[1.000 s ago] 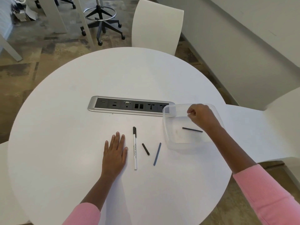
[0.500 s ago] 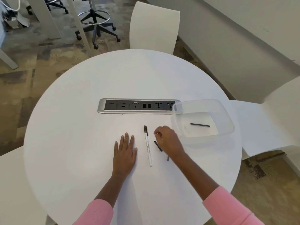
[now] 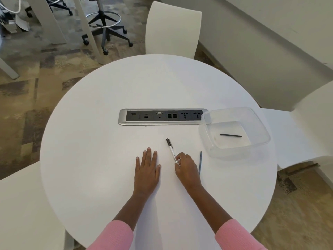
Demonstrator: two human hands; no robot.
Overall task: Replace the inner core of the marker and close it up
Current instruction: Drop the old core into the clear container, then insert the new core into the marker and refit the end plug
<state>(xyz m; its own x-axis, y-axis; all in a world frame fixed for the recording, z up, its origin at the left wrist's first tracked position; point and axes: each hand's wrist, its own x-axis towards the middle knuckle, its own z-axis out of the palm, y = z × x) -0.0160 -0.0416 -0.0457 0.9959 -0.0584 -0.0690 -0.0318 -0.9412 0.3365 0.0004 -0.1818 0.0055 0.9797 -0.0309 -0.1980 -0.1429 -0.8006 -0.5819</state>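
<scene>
Since half a second ago the right hand [image 3: 187,168] moved onto the marker [image 3: 172,150] and seems to pinch its near end; its cap points toward the far edge of the desk [image 3: 90,141]. Left hand [image 3: 146,168] lies flat, released. Grey core [image 3: 200,162] lies just right.

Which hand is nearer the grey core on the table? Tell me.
Right. The right hand lies just beside the grey core, fingers on the marker; the left hand rests flat, farther away.
</scene>
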